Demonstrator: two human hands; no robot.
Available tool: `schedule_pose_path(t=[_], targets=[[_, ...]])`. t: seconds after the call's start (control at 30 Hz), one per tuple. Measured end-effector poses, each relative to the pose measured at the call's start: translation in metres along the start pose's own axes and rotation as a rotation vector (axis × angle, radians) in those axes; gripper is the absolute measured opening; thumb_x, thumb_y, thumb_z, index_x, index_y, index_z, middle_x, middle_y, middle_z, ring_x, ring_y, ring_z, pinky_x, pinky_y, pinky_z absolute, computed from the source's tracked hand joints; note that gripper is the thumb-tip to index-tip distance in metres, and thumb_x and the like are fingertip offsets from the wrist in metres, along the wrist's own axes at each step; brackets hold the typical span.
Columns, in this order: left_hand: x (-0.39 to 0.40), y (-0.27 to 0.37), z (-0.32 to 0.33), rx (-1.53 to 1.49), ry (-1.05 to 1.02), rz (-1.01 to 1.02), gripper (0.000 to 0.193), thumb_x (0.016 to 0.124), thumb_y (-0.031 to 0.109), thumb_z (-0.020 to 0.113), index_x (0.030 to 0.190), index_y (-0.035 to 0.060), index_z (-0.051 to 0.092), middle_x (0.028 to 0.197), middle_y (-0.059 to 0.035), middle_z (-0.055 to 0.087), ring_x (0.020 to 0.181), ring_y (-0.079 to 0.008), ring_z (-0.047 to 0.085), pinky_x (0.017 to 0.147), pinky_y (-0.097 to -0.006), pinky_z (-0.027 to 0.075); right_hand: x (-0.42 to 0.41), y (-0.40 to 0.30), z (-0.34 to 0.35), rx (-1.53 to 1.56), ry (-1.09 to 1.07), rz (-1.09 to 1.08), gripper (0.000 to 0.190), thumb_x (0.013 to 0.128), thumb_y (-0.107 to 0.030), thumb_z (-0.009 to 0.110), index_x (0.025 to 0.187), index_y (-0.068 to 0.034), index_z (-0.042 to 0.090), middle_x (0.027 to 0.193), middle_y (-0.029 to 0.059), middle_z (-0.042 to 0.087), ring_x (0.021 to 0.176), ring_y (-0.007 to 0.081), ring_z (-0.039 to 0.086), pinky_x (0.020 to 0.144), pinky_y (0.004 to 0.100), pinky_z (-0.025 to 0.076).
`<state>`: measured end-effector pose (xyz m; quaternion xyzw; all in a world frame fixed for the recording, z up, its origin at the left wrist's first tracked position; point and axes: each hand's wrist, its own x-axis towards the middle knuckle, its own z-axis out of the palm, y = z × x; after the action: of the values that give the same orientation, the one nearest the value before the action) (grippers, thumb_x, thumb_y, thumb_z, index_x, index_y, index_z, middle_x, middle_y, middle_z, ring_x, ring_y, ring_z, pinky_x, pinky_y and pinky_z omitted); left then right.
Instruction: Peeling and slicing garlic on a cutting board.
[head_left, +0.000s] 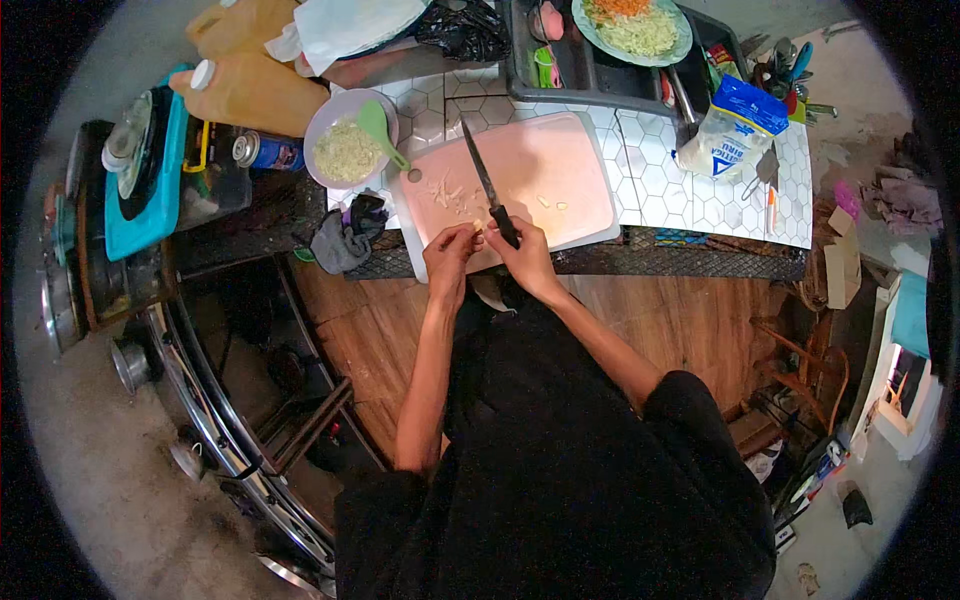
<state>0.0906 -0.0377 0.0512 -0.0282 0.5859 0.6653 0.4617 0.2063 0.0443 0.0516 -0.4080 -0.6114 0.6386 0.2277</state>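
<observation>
My right hand is closed around the black handle of a kitchen knife, whose blade points away from me over the pink cutting board. In the fingertips of my left hand is a small pale piece of food, perhaps a garlic clove. Both hands meet above the board's near edge, and the right fingertips come close to the piece. Thin pale scraps lie scattered on the board's left part. Toward its right lie two small pale pieces.
Left of the board stand a bowl of pale chopped food with a green spoon, a dark cloth and a spray can. Behind are a black tray and a plate of shredded vegetables. A plastic bag of white contents sits right.
</observation>
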Motion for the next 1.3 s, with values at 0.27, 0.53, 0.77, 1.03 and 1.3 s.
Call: schedule_pose_path(t=[0.27, 0.53, 0.77, 1.03, 1.3], targets=[[-0.015, 0.007, 0.0, 0.002, 0.012, 0.037, 0.017, 0.09, 0.007, 0.063, 0.099, -0.0074, 0.066, 0.086, -0.0101, 0.067, 0.076, -0.0145, 0.063, 0.073, -0.0246, 0.051, 0.003, -0.012, 0.009, -0.017, -0.028, 0.06, 0.018, 0.089, -0.015, 0.068, 0.095, 0.002, 0.067, 0.075, 0.003, 0.063, 0.067, 0.0075, 0.053, 0.06, 0.0247, 0.042], [-0.023, 0.011, 0.006, 0.299, 0.085, 0.253, 0.018, 0.09, 0.012, 0.066, 0.095, -0.0054, 0.068, 0.08, -0.0065, 0.067, 0.071, -0.0115, 0.062, 0.069, -0.0232, 0.05, 0.004, -0.013, 0.008, 0.092, -0.113, 0.014, 0.02, 0.089, -0.018, 0.07, 0.096, 0.001, 0.066, 0.067, -0.003, 0.058, 0.053, 0.0025, 0.043, 0.046, 0.022, 0.032], [-0.016, 0.012, 0.003, 0.283, 0.09, 0.268, 0.016, 0.091, 0.01, 0.064, 0.094, -0.0045, 0.067, 0.083, -0.0077, 0.067, 0.073, -0.0137, 0.062, 0.07, -0.026, 0.052, 0.007, -0.013, -0.003, 0.246, -0.204, 0.218, 0.014, 0.091, -0.013, 0.066, 0.097, 0.0, 0.066, 0.07, -0.0022, 0.06, 0.049, 0.0022, 0.042, 0.043, 0.0199, 0.03], [0.002, 0.012, -0.005, 0.299, 0.124, 0.217, 0.017, 0.09, 0.012, 0.064, 0.094, -0.0046, 0.066, 0.086, -0.0086, 0.066, 0.074, -0.0149, 0.063, 0.07, -0.0269, 0.052, 0.008, -0.015, -0.005, 0.354, -0.221, 0.269, 0.016, 0.092, -0.012, 0.065, 0.101, 0.001, 0.064, 0.077, 0.0027, 0.065, 0.048, 0.003, 0.042, 0.044, 0.02, 0.031], [0.009, 0.009, -0.011, 0.783, 0.228, 0.406, 0.026, 0.09, 0.018, 0.063, 0.107, -0.0012, 0.069, 0.085, -0.0072, 0.069, 0.074, -0.0123, 0.063, 0.069, -0.0272, 0.051, 0.009, -0.02, -0.01, 0.469, -0.234, 0.317, 0.019, 0.092, -0.011, 0.064, 0.105, 0.002, 0.064, 0.082, 0.0067, 0.068, 0.048, 0.0036, 0.043, 0.044, 0.0194, 0.033]])
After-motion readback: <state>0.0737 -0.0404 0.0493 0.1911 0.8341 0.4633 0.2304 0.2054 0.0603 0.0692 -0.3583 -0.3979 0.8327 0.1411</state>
